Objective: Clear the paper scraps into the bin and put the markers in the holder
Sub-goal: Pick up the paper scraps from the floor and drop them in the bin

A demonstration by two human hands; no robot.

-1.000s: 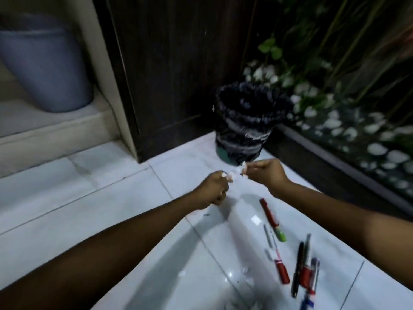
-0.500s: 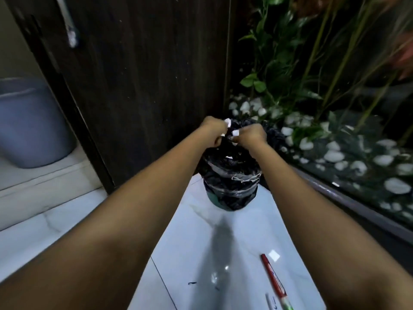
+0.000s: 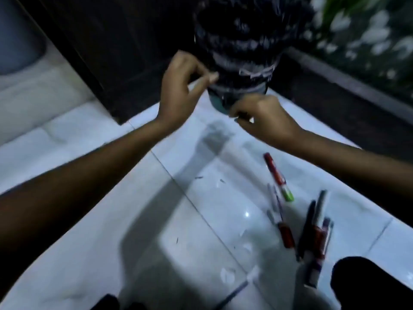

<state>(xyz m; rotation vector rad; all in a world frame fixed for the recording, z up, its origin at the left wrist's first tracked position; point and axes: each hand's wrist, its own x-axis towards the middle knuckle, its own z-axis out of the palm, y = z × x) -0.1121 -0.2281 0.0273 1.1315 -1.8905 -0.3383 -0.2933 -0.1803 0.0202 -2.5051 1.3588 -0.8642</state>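
Left hand, grip spread and empty, beside the bin; right hand, grip curled, contents indiscernible. Markers and paper scraps lie on floor below the right grip.

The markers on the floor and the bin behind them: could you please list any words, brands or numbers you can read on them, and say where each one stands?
No text can be read in this picture.
Red marker with green cap: printing on the barrel, too blurred to read.
Cluster of markers: label patches, motion-blurred, unreadable.
Bin: only a black liner and pale bands, no lettering visible.
Floor tiles: no markings, only paper scraps.
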